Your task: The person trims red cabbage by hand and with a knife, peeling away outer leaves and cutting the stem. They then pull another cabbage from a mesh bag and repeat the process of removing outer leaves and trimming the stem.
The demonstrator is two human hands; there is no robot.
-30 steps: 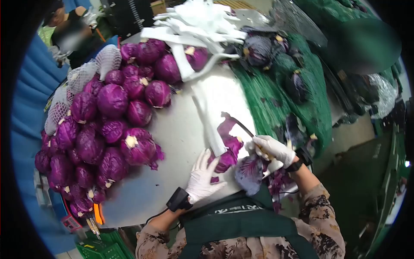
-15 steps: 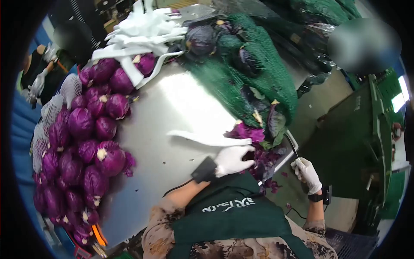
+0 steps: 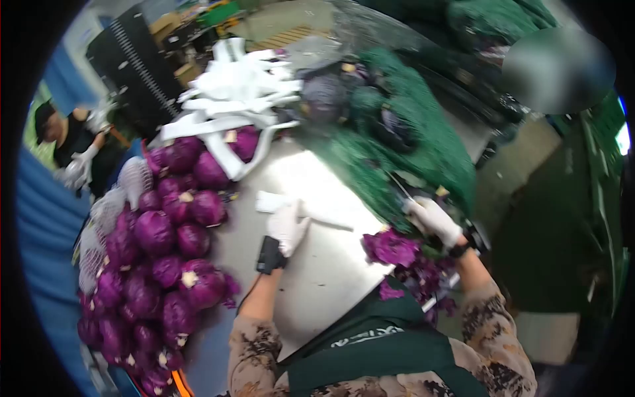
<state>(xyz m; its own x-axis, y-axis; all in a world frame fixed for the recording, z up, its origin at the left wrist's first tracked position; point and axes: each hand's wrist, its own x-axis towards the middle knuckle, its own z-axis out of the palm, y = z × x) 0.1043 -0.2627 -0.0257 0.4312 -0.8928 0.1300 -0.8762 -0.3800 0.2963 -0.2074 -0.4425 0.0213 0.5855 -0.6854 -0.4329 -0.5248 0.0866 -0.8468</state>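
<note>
My left hand (image 3: 288, 227), in a white glove, is closed over a white foam strip (image 3: 327, 214) on the metal table (image 3: 297, 271). My gloved right hand (image 3: 433, 221) grips a knife (image 3: 399, 184), its thin blade pointing up and left over the green mesh bag (image 3: 423, 149). The knife's handle is mostly hidden in the fingers. Torn purple cabbage leaves (image 3: 395, 247) lie just below that hand, at the table's edge. Dark cabbages (image 3: 324, 98) show in and beside the mesh.
Peeled purple cabbages (image 3: 155, 233) are piled along the left side, beside white foam nets (image 3: 106, 215). A heap of white foam strips (image 3: 241, 83) lies at the far end. Dark green bins (image 3: 562, 225) stand at right. Another person (image 3: 83, 142) works at far left.
My left hand has gone left and away from me, and the foam strip has shifted with it. My right hand has brought the knife up from beside the table to the mesh bag. The view has shifted.
</note>
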